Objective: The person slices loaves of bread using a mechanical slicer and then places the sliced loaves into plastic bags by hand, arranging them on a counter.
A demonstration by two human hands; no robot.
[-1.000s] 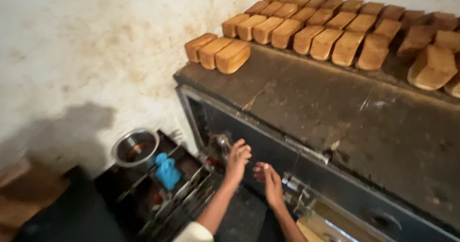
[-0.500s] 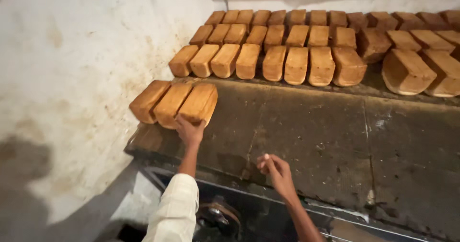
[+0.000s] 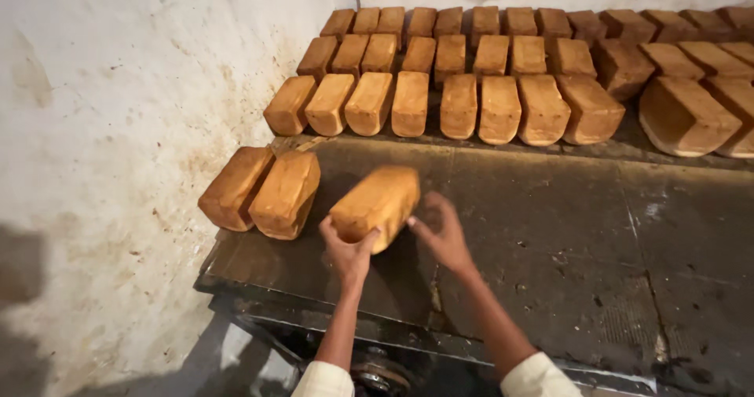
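**Loaf lifted over the dark oven top**

Across the middle of the view, the dark metal top (image 3: 550,240) spreads wide and stained, with a white, blotched wall (image 3: 118,130) at nine o'clock. Toward twelve o'clock, rows of brown loaves (image 3: 479,75) stand packed side by side, reaching off to two o'clock. Two more loaves (image 3: 263,191) lie touching each other at the top's left edge, near ten o'clock from the hands.

Just right of that pair, one loaf (image 3: 377,204) sits tilted, raised at its near end. The left hand (image 3: 345,249) cups that near end from below, fingers and thumb wrapped up around the corner. The right hand (image 3: 444,232) is spread, fingertips resting at the loaf's right side at about three o'clock from it.

Judging by its look, the loaf is light, with a firm crust over a soft crumb that would dent under a hard squeeze; broad palms on the two long sides seem the safest hold.
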